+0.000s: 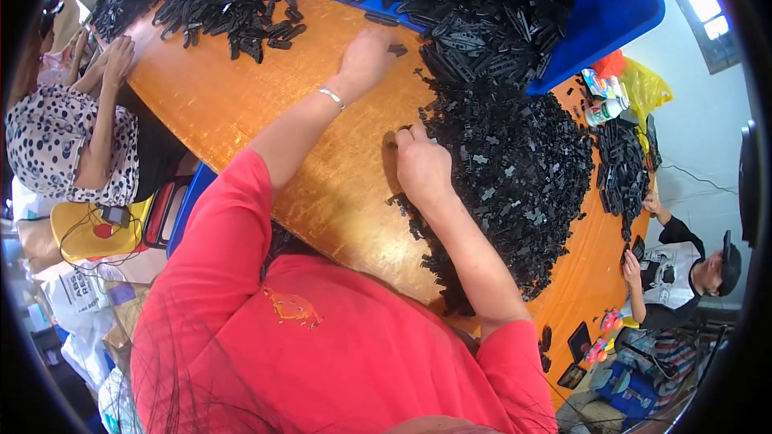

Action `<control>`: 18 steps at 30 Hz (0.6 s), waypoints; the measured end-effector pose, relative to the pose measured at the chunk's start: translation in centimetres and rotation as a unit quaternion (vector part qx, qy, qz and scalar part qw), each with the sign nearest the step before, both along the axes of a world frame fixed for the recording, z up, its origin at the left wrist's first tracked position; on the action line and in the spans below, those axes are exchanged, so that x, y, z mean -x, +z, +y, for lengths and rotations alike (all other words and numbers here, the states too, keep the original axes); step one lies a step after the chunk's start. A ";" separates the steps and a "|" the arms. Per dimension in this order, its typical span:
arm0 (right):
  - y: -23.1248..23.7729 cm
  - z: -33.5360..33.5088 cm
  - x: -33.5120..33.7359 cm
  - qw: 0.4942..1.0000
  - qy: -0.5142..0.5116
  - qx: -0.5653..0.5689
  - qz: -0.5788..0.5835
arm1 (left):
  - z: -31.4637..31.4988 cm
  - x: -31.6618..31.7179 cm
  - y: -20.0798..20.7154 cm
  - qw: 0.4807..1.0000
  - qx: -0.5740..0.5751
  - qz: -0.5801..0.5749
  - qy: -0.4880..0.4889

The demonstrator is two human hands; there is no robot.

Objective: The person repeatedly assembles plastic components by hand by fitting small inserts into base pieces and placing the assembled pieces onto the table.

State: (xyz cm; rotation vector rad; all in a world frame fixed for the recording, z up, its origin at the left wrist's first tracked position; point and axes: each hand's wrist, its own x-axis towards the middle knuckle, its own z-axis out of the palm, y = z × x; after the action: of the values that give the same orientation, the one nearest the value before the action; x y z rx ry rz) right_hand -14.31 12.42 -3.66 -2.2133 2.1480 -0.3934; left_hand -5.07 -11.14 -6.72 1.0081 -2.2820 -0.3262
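My left hand (367, 61), with a silver bracelet on its wrist, is over the orange table (330, 145) near the blue bin (621, 20). Its fingers are closed on a narrow black plastic piece (397, 50), whose end sticks out on the right. Closer to me, my right hand (425, 167) is at the left edge of a heap of small black plastic parts (515, 169). Its fingers are bent and pressed together; whatever they hold is hidden. Long black plastic pieces (474, 28) fill the tipped bin and spill toward the heap.
Another pile of long black pieces (225, 0) covers the far left of the table. Co-workers sit at the left and right edges. A white bottle (605, 111) and a yellow bag (643, 88) stand at the right, and a yellow stool (100, 229) is at the left.
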 end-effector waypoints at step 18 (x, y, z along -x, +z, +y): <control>7.6 2.8 -2.4 0.908 -0.015 0.290 -0.302 | 15.4 -8.6 5.5 0.555 -0.633 0.495 -0.215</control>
State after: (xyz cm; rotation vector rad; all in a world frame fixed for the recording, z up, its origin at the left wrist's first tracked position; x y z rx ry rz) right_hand -11.89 15.23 3.94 -1.8747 1.8566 -1.6505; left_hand 3.56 4.29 -1.27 0.4181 -0.8648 -2.2746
